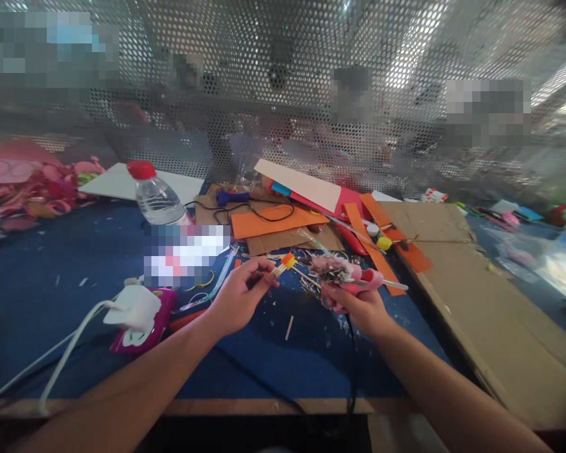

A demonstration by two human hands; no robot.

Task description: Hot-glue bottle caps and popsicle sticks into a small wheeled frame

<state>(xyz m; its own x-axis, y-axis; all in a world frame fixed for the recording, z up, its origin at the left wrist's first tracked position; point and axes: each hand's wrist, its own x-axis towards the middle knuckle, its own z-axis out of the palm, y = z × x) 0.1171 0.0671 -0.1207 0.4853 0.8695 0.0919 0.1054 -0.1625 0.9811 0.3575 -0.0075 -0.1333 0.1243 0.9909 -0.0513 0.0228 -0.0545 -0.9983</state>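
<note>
Between the fingertips of my left hand [245, 289] is a small bundle of pale sticks [280, 270] with an orange and yellow piece [289, 260] at its end. My right hand [356, 305] is wrapped round a pink hot glue gun [358, 280], whose front is coated in grey, stringy residue. A clear glue stick [396, 285] pokes out of its back. The gun's nozzle points left, close to the orange and yellow piece; whether they touch I cannot tell. Below the gun, a black cord runs down over the table edge.
A plastic bottle with a red cap [141, 170] and a purple power strip with a white charger [132, 314] stand left. Orange sheets [278, 220] and cardboard [490, 302] lie behind and right. Pink scraps [23, 176] pile at far left. A perforated metal screen [264, 82] rises behind.
</note>
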